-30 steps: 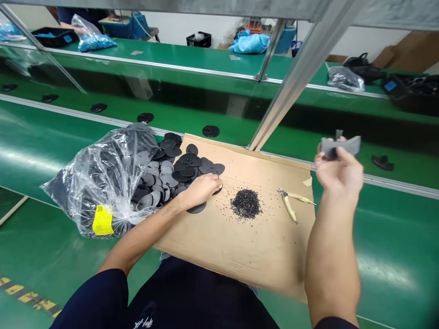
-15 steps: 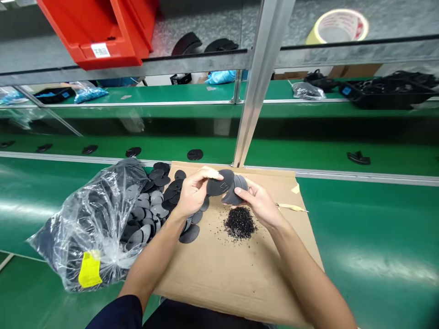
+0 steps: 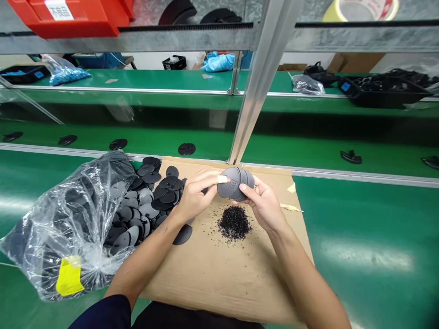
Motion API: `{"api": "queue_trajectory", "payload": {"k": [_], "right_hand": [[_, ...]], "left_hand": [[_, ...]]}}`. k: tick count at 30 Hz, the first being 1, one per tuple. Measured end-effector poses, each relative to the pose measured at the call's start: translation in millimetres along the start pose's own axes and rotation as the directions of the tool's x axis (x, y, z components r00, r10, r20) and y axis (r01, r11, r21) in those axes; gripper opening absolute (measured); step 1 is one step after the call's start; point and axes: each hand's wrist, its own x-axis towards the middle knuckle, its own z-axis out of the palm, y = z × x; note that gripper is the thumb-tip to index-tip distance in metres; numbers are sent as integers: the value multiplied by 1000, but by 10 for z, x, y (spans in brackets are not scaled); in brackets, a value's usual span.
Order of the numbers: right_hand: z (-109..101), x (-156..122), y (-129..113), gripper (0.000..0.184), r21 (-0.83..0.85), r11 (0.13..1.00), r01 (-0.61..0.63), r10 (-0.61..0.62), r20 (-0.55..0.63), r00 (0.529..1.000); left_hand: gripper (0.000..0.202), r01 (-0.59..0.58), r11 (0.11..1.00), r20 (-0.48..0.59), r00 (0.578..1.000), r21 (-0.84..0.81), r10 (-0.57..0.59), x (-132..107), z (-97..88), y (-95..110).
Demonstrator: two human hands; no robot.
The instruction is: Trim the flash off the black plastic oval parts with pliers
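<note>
on green worktop [image 3: 343, 214]: gripping black discs [image 3: 235, 181] in right hand [image 3: 266, 204], held up near the pile of dark bits [image 3: 234, 223], seemingly to stay stacked; pinching front edge with left hand [image 3: 197, 194], perhaps for steadying.

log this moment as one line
left hand: finger on embossed dark disc | right hand: gripping layered dark part, disc overlapping | cardboard: black granule pile | leftward: loose discs, clear bag
</note>
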Motion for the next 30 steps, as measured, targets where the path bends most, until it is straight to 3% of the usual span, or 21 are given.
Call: {"api": "queue_trajectory", "payload": {"k": [17,26,30], "right_hand": [[33,-66,9,50,-98,991,87,-90,-28,996],[47,-78,28,46,-116,987,110,-117,-56,992],[51,-96,38,41,-179,969,170,-188,-84,979]], "left_hand": [[35,-47,996,-84,996,-77,41,-79,134,-16],[36,-36,996,-80,996,-86,29,-84,139,-11],[35,13,990,-57,998,-137,-20,-97,152,20]]}}
